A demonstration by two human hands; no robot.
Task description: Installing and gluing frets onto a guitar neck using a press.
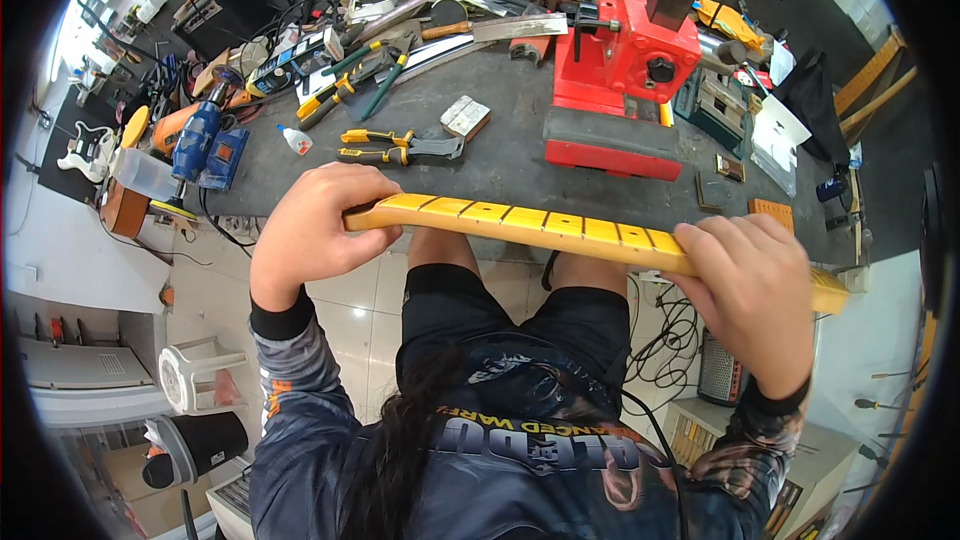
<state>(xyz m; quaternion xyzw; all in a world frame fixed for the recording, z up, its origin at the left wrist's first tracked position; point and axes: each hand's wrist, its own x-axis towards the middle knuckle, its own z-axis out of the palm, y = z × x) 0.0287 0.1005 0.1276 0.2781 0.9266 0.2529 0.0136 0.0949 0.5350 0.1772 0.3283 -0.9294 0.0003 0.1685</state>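
- Neck of a guitar, long, yellow, of glossy wood with thin dark fret lines (pixel 530 228), is held in front of the body, above the thighs and along the near edge of the dark grey flat bench (pixel 510 175). I cannot tell if it touches this edge.
- Its long axis goes from left to right, across the person; the right end comes somewhat closer to the body. The fretted face is turned upward, and one long side faces the person.
- The left hand (pixel 330 225) is at the left end: the fingers are bent over the far side, the thumb is on the near side, so they pinch this end. Some fingertips are hidden.
- The right hand (pixel 750 280) closes from above around the part toward the other end, with the thumb underneath; the last piece of the neck sticks out past this hand.
- Between both hands the long middle stretch is free.
- Beyond the neck stands the red metal machine with a dark upright bar (pixel 625 70); the right hand is nearer to it than the left.
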